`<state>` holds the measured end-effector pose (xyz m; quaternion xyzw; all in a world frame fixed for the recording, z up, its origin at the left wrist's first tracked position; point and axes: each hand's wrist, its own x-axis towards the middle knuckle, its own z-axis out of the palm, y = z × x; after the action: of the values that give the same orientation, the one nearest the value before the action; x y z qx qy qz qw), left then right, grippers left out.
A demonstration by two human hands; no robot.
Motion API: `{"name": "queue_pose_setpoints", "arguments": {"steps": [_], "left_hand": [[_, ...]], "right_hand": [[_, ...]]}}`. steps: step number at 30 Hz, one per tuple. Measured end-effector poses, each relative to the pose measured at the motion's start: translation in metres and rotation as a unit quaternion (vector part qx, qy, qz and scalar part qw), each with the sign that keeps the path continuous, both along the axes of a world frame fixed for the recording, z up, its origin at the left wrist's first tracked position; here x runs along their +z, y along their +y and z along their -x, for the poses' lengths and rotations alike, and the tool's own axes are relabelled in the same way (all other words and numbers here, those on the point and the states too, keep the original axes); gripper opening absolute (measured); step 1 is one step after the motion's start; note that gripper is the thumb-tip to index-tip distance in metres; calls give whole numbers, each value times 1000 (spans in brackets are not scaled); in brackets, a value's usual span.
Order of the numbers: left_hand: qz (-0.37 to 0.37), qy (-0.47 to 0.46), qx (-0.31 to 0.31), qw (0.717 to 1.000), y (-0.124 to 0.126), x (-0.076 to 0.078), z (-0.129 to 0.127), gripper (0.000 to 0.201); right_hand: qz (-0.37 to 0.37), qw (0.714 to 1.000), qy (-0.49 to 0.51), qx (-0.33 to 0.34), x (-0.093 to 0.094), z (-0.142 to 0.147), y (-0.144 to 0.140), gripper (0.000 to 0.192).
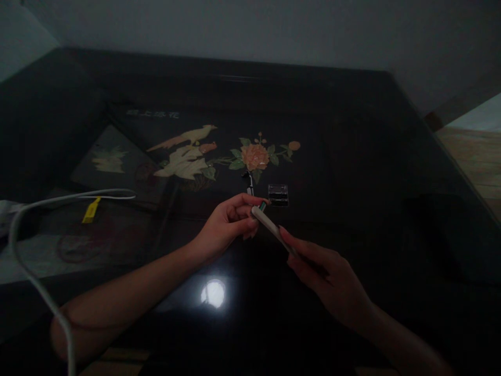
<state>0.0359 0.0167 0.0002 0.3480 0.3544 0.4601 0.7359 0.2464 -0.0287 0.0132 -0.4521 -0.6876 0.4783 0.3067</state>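
Near the middle of the dark tabletop [364,156], the left hand [238,216] seems to pinch a small green piece [263,207] by the ten-o'clock end of the pale stick [270,223], which the right hand's [324,261] grip holds firmly. This looks like fine fingertip work, calling for steady alignment. Dimness obscures any contact and the contents of the clear case [278,195] at two o'clock.

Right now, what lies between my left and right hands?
In the head view: a whitish, plastic-looking bar in your right hand, and a small green object.
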Motion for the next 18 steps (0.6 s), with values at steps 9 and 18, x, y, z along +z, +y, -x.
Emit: {"name": "queue_pose_setpoints", "arguments": {"steps": [9,18], "left_hand": [[-2,22,3,1000,0,-4,2,49],[-17,11,3,1000,-1,-5,2,46]], "right_hand": [[-9,1000,0,-23,-3,-3,7,44],[-23,999,-11,-45,-3,-3,8,44]]}}
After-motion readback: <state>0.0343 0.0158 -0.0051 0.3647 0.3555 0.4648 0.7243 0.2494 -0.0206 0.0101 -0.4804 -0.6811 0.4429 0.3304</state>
